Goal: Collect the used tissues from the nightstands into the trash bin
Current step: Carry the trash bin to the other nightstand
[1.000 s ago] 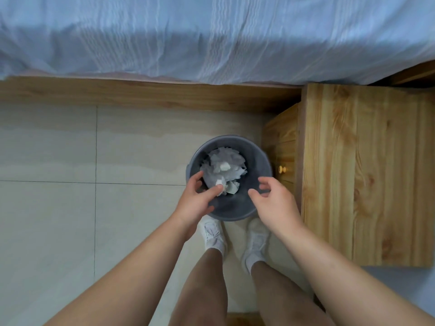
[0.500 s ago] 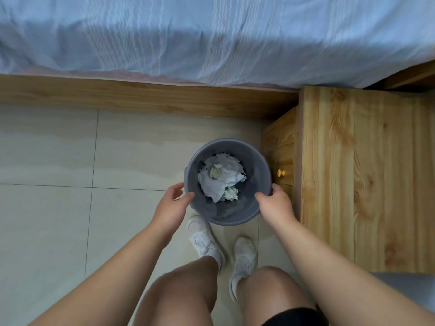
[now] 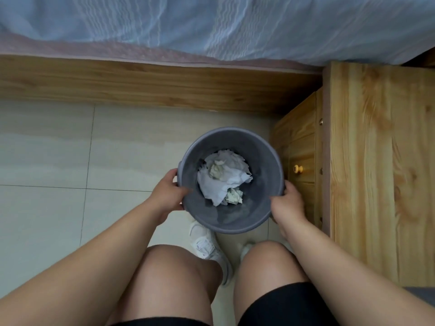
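Gripping grey trash bin point(image 3: 231, 222) rim both sides, left hand point(image 3: 167, 193) and right hand point(image 3: 286, 203) clamped, likely to lift it; crumpled tissues point(image 3: 223, 176) inside.

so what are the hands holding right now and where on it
Both hold the round grey plastic trash bin by its rim: left hand on the left side, right hand on the right.

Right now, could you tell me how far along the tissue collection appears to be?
Done: crumpled tissues already lie inside the grey trash bin, and the visible nightstand top shows none. In hand: the left hand and right hand grip opposite sides of the bin's rim. Left: any other nightstand is out of view, so I cannot confirm it.
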